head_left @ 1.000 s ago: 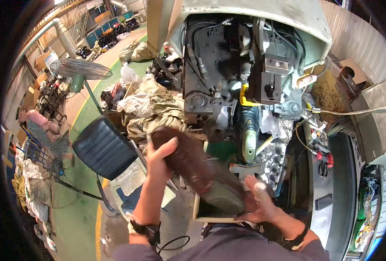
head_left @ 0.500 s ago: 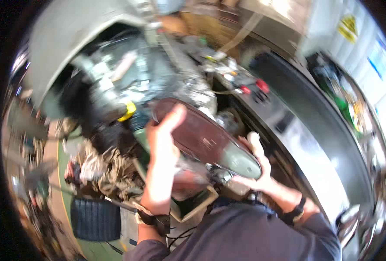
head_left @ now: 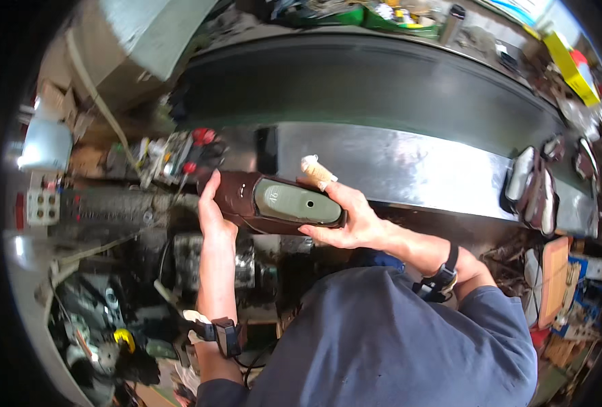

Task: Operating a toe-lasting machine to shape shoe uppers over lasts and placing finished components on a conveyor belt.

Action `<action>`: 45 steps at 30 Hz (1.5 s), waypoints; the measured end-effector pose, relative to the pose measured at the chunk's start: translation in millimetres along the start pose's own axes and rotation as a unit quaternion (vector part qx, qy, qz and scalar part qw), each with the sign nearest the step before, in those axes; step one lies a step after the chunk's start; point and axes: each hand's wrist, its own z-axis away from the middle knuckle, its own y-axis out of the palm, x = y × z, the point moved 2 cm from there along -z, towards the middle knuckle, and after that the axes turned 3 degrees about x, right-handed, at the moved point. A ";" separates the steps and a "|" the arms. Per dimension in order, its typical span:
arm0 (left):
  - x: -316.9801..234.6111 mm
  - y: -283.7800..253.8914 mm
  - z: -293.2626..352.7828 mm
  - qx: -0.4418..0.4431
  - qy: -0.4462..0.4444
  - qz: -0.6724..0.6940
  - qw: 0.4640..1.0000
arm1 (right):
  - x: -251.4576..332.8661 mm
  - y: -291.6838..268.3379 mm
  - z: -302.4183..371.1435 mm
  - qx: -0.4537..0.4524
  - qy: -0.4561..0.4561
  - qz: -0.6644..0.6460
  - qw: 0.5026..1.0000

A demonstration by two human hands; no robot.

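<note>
In the head view, holding a dark brown shoe [head_left: 236, 193] crosswise in front of the body, near the closer edge of a bright metal desk [head_left: 409, 169]; impossible to tell whether just above that edge or touching it. Gripping the shoe's left end with the left hand [head_left: 217, 214], with one digit reaching up over the brown surface. Grasping its right end with the right hand [head_left: 352, 217], with a digit in a pale finger wrap [head_left: 314, 168] on the far side and another along the near side. Facing upward in the shoe's opening: a grey-green insert [head_left: 294, 203] with a round dark hole. Worn below: black straps at both wrists and a grey-blue shirt [head_left: 382, 339]. Lying at the desk's right end: several brown shoes with pale parts [head_left: 544, 193]. Toward the left: a red-handled tool [head_left: 203, 137], near a flat dark rectangle [head_left: 267, 149]. Beyond the desk: a long dark belt-like surface [head_left: 382, 88], then a green tray [head_left: 416, 30]. At upper right: a yellow box [head_left: 571, 68]
</note>
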 end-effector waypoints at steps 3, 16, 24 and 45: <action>38.2 25.5 -24.9 0.049 -0.077 -0.058 0.994 | -30.1 -33.4 15.0 -0.030 0.213 -0.139 0.967; 145.2 -117.7 28.6 0.142 -0.254 -0.652 0.700 | -172.5 -403.4 137.9 -0.606 0.307 -0.307 0.667; 203.8 -287.6 -92.7 0.151 -0.454 -0.340 0.810 | -177.8 -205.0 115.4 -0.521 0.471 -0.087 0.706; 154.9 -223.2 -45.2 -0.013 -0.338 -0.325 0.883 | -157.0 -110.5 78.9 -0.320 0.481 -0.073 0.813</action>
